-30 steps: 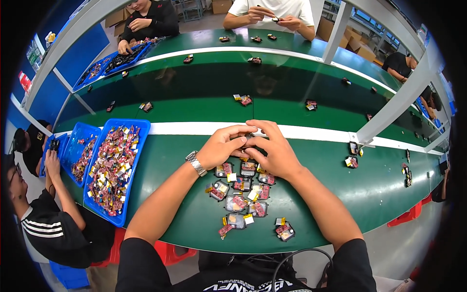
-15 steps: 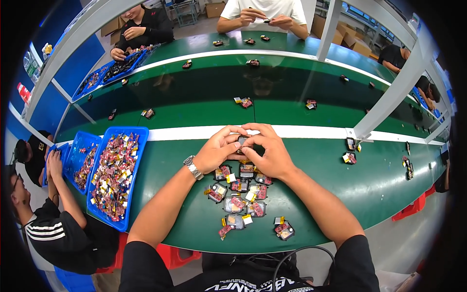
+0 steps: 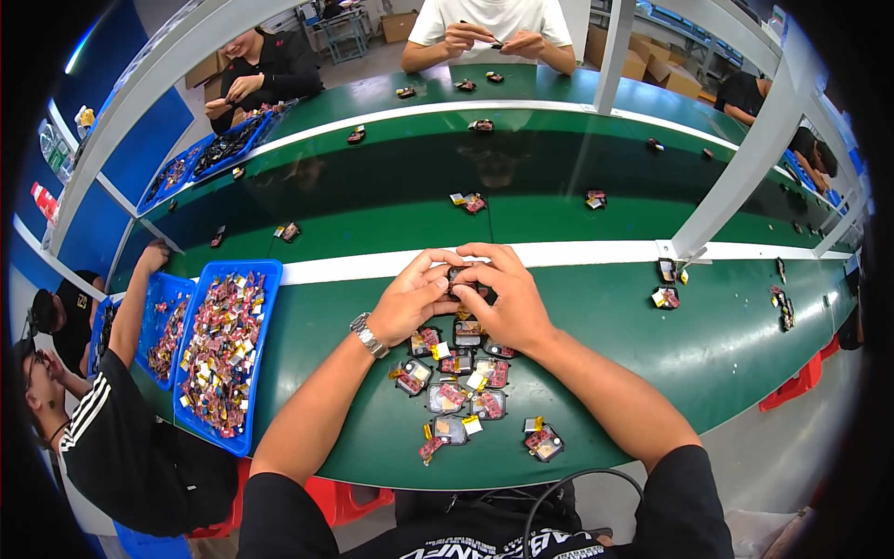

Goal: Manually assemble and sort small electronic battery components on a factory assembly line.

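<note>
My left hand [image 3: 411, 300] and my right hand [image 3: 507, 300] meet near the white rail. Both are closed round a small black plastic housing [image 3: 457, 278], which the fingers mostly hide. Just below them lies a cluster of similar black housings with small red circuit boards and yellow-taped pieces, among them an open housing [image 3: 468, 333] right under my right hand. Nearer to me, one housing [image 3: 449, 429] has its red board hanging out to the side. Another housing [image 3: 544, 442] lies apart to the right, close to the front edge.
A blue tray [image 3: 264, 373] heaped with red boards stands on the green table [image 3: 615, 335] left of my arm. Beyond the white rail [image 3: 559, 253], a green belt [image 3: 391, 210] carries scattered housings. A metal post [image 3: 736, 168] rises at right. Co-workers sit left and across.
My hands still hold the housing, their fingers slightly shifted. The co-worker at left has stretched an arm out toward the belt. The whole view has shifted a little.
</note>
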A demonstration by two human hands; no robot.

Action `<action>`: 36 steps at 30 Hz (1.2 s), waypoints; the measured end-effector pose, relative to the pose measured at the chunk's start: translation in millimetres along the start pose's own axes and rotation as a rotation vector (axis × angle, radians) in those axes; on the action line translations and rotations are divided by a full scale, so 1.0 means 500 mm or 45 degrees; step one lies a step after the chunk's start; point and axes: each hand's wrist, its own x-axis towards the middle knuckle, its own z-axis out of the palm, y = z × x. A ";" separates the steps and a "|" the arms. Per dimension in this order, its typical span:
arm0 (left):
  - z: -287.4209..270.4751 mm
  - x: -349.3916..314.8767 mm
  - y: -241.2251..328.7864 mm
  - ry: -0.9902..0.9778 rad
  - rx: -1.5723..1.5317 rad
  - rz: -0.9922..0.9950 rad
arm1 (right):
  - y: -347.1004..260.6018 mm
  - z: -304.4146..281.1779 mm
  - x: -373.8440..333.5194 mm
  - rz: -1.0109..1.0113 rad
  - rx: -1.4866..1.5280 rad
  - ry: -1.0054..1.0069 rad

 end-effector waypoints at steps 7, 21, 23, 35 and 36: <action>-0.001 0.000 -0.002 -0.012 -0.046 0.010 | 0.000 0.006 -0.005 0.002 -0.007 0.054; 0.004 0.004 0.001 -0.044 -0.142 0.033 | -0.001 0.003 -0.002 0.080 0.171 0.054; 0.002 0.001 -0.002 -0.047 -0.152 0.037 | -0.001 0.000 0.002 0.043 0.170 0.009; -0.004 0.008 -0.004 0.056 -0.137 0.092 | 0.002 0.014 0.001 0.106 0.169 -0.069; 0.001 0.007 -0.001 0.064 -0.137 0.076 | 0.005 0.014 0.001 0.130 0.162 -0.019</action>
